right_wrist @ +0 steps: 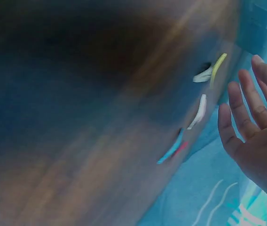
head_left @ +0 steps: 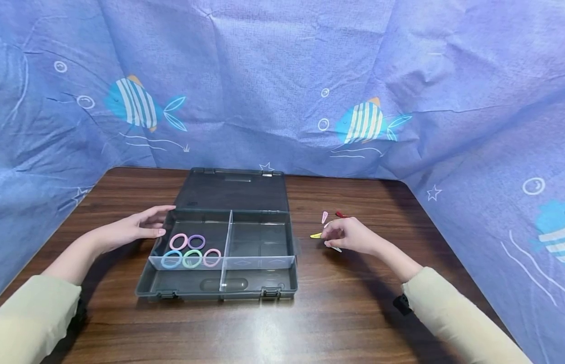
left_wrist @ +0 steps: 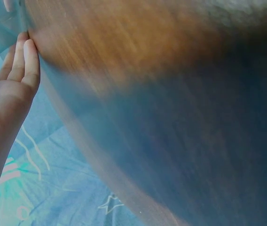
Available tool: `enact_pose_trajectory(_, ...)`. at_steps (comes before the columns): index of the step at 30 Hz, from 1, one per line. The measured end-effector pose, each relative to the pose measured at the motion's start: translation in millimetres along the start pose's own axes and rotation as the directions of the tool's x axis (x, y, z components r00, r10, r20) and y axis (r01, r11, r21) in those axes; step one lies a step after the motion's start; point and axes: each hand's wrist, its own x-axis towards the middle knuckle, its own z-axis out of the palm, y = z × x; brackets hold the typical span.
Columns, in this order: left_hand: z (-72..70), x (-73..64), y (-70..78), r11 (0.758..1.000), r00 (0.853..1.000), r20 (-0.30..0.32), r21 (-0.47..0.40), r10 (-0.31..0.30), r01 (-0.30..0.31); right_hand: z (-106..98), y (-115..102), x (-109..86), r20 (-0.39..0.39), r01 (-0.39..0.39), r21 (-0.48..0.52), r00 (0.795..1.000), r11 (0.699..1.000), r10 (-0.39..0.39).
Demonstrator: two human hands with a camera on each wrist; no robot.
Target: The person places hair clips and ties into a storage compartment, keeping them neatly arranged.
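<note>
A dark see-through divided box (head_left: 259, 298) lies with its lid open on the table. Its upper left compartment holds several hair ties, among them a purple hair tie (head_left: 203, 237) and a blue hair tie (head_left: 163, 262). At the box's left side is my left hand (head_left: 138, 225), its fingers touching the wall. Over several snap hair clips right of the box hovers my right hand (head_left: 352, 235), fingers loosely bent and nothing held. A yellow clip (head_left: 315, 235), a pink clip (head_left: 324, 217) and a red clip (head_left: 340, 215) show around it; others are partly hidden.
The open lid (head_left: 234, 189) lies back behind the box. Wooden table (head_left: 209, 333) surface extends around it. A blue cloth (head_left: 264, 60) with fish prints hangs behind the table and along its sides.
</note>
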Motion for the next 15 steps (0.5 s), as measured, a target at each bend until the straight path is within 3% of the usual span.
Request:
enact_pose_trajectory(6, 0.0, -1.4, 1.0, 1.000, 1.000, -0.003, 0.005, 0.005, -0.005, 8, 10, -5.6, -0.032, -0.027, -0.026, 0.999, 0.999, 0.026)
enact_pose_trajectory(15, 1.4, -1.6, 2.4, 1.000, 1.000, 0.008, -0.007, 0.002, -0.002, 14, 23, -7.0, -0.071, 0.020, -0.111, 0.997, 0.994, -0.028)
